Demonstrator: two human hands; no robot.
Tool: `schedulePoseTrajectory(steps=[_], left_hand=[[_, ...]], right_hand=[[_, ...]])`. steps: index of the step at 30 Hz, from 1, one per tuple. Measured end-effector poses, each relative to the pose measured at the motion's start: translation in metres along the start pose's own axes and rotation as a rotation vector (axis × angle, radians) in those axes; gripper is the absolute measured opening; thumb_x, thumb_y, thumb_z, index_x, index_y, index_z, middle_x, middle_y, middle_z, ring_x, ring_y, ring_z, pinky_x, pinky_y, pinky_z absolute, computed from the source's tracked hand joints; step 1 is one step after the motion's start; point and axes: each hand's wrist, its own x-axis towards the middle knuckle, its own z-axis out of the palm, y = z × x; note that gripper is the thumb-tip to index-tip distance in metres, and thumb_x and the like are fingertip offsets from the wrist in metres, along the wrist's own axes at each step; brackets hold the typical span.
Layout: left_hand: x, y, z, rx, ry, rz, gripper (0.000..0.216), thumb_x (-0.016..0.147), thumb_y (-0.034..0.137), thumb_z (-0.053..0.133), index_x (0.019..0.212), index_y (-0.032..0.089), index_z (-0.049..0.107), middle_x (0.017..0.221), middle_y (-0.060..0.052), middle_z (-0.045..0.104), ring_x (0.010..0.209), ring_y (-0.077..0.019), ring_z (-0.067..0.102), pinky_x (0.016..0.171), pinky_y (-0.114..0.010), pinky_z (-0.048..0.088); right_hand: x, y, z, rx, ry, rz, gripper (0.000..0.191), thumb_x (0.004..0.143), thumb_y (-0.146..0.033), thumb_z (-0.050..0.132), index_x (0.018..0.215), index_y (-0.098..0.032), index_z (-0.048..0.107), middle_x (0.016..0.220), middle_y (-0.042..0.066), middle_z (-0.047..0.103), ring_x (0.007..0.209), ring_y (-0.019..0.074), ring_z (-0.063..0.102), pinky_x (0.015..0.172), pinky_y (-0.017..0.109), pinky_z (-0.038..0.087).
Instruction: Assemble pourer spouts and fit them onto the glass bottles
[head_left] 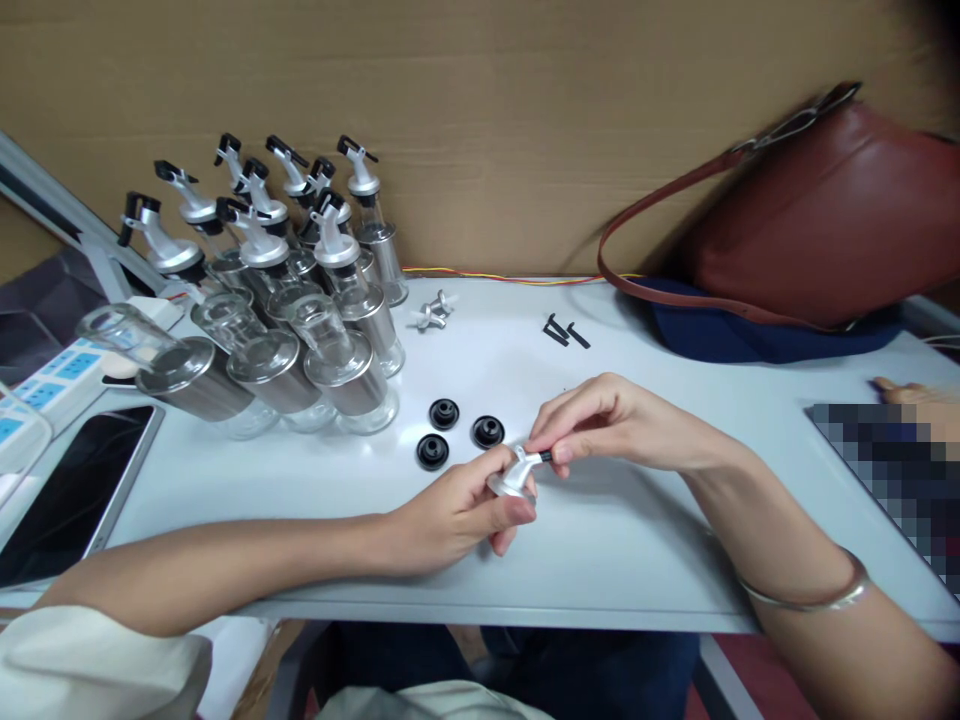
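Observation:
My left hand (457, 510) is closed around a silver pourer spout (513, 474), its round base down and its neck angled to the right. The fingertips of my right hand (607, 425) pinch a small black piece (543, 457) at the end of that neck; whether it is seated there I cannot tell. Just beyond my left hand lie three round black stoppers (489, 431). Farther back are a few small silver and clear parts (433, 312). Some thin black levers (566, 331) lie behind my right hand.
Several glass bottles with steel sleeves (341, 385) crowd the left, the back ones topped with pourers (262, 245). A phone (75, 490) and a power strip (64, 375) lie at far left. A brown bag (825, 220) rests on dark blue cloth (720, 330). Another person's hand (904, 392) shows at right.

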Motion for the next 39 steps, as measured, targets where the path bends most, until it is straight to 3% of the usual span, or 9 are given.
schedulePoseTrajectory(steps=[3, 7, 13, 25, 32, 39], left_hand=[[-0.001, -0.001, 0.000, -0.004, -0.024, 0.004, 0.051, 0.081, 0.066, 0.057, 0.093, 0.018, 0.045, 0.063, 0.006, 0.048, 0.057, -0.0087, 0.042, 0.061, -0.023, 0.034], [-0.001, -0.001, 0.000, -0.009, -0.036, -0.003, 0.053, 0.080, 0.066, 0.059, 0.095, 0.017, 0.049, 0.076, 0.003, 0.049, 0.059, -0.0076, 0.045, 0.061, -0.024, 0.035], [0.001, 0.001, 0.001, -0.011, -0.042, 0.014, 0.056, 0.079, 0.067, 0.060, 0.101, 0.015, 0.055, 0.091, -0.003, 0.052, 0.060, -0.0068, 0.044, 0.060, -0.024, 0.037], [0.001, 0.000, 0.000, -0.052, -0.013, 0.001, 0.052, 0.080, 0.061, 0.063, 0.104, 0.016, 0.053, 0.108, -0.008, 0.058, 0.059, -0.0046, 0.046, 0.060, -0.023, 0.038], [0.002, -0.001, 0.000, -0.063, -0.008, 0.016, 0.050, 0.080, 0.063, 0.062, 0.098, 0.017, 0.049, 0.103, -0.007, 0.059, 0.057, -0.0041, 0.046, 0.058, -0.022, 0.039], [0.003, 0.004, 0.001, -0.150, 0.176, 0.052, 0.049, 0.073, 0.052, 0.076, 0.085, 0.019, 0.042, 0.082, 0.004, 0.056, 0.055, -0.0036, 0.047, 0.055, -0.021, 0.038]], right_hand=[[-0.001, 0.001, 0.000, 0.068, -0.041, 0.037, 0.016, 0.079, -0.024, 0.076, 0.093, -0.016, 0.078, 0.081, 0.004, 0.072, 0.065, 0.0095, 0.062, 0.065, 0.022, 0.052], [-0.002, 0.000, 0.001, 0.059, -0.157, 0.044, 0.040, 0.087, -0.029, 0.070, 0.125, -0.020, 0.065, 0.092, 0.004, 0.068, 0.073, 0.0099, 0.063, 0.072, 0.024, 0.052], [-0.003, -0.003, 0.001, 0.002, -0.298, 0.045, 0.035, 0.095, -0.035, 0.058, 0.124, -0.017, 0.065, 0.097, 0.006, 0.063, 0.086, 0.0140, 0.063, 0.081, 0.028, 0.050], [-0.002, -0.003, 0.004, 0.030, -0.275, 0.055, 0.025, 0.094, -0.034, 0.059, 0.108, -0.014, 0.062, 0.096, 0.006, 0.063, 0.080, 0.0125, 0.060, 0.079, 0.028, 0.048], [-0.002, -0.002, 0.005, 0.024, -0.231, 0.056, 0.025, 0.092, -0.035, 0.062, 0.105, -0.013, 0.061, 0.092, 0.005, 0.063, 0.076, 0.0118, 0.060, 0.074, 0.027, 0.048], [0.003, -0.001, 0.011, -0.003, -0.080, -0.053, 0.024, 0.084, -0.033, 0.072, 0.097, -0.015, 0.064, 0.091, 0.004, 0.064, 0.081, 0.0128, 0.060, 0.076, 0.026, 0.048]])
